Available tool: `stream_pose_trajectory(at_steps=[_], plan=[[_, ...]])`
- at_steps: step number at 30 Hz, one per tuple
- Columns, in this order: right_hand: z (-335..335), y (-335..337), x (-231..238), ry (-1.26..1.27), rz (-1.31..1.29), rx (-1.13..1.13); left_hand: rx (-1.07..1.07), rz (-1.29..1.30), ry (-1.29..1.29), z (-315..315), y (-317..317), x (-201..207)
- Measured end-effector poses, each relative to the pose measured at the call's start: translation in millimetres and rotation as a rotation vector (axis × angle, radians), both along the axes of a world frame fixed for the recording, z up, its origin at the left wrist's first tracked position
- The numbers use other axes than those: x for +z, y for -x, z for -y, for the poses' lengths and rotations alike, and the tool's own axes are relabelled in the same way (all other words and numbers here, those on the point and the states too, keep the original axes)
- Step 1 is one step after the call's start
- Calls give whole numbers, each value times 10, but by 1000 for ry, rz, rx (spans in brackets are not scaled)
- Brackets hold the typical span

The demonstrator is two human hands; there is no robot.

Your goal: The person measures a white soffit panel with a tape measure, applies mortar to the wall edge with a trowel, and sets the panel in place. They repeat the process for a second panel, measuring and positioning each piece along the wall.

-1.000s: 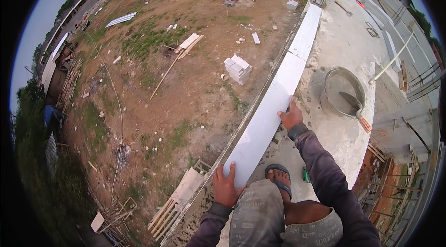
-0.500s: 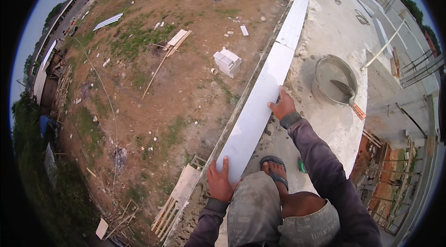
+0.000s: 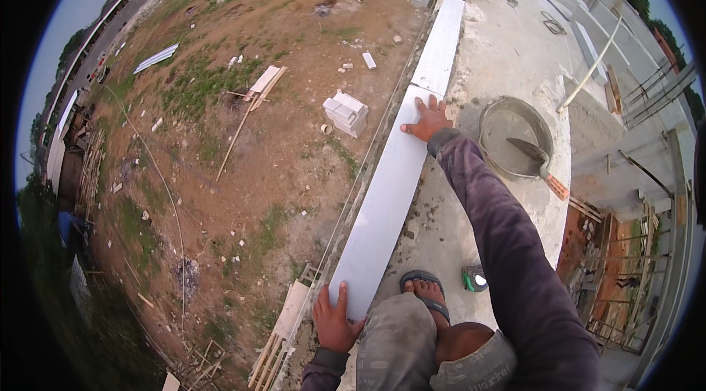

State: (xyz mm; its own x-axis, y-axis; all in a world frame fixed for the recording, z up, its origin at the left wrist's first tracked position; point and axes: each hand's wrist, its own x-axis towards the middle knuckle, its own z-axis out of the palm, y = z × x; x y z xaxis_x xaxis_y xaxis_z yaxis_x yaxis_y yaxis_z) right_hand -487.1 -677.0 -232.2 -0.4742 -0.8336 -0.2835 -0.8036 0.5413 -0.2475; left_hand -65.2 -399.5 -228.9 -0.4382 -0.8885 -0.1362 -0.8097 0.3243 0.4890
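Observation:
A long white building block (image 3: 386, 207) lies along the outer edge of the wall top, its far end meeting another white block (image 3: 443, 41) at a thin joint. My left hand (image 3: 338, 319) grips the near outer corner, thumb up on the top face and fingers along the side. Near the joint, my right hand (image 3: 426, 120) lies flat on the block's top, fingers spread. To its right stands a round bucket (image 3: 491, 148) of grey mortar. A trowel (image 3: 528, 150) rests in it, its orange handle over the rim.
A green tape measure (image 3: 474, 278) lies beside my sandalled foot (image 3: 425, 289). Mortar crumbs dot the concrete ledge (image 3: 441, 236). A string (image 3: 353, 192) runs along the outer edge, above a drop to bare ground with stacked blocks (image 3: 346, 113). Another drop is at the right.
My right hand has slid forward from the block's inner edge onto its top near the joint. My left hand stays at the near end. More of the tape measure shows.

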Motion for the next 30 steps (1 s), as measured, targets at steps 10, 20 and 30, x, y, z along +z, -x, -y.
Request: stream_pose_trajectory(at_steps=[10,20,30], plan=[[74,25,-47,-59,-24,3,41,-78,-49,28,31,-37],[61,54,-12,-65,-39,33,54,-85,-31,3,74,-100],[93,90,-151,98,-63,8,79,-71,-34,-17,84,-119]])
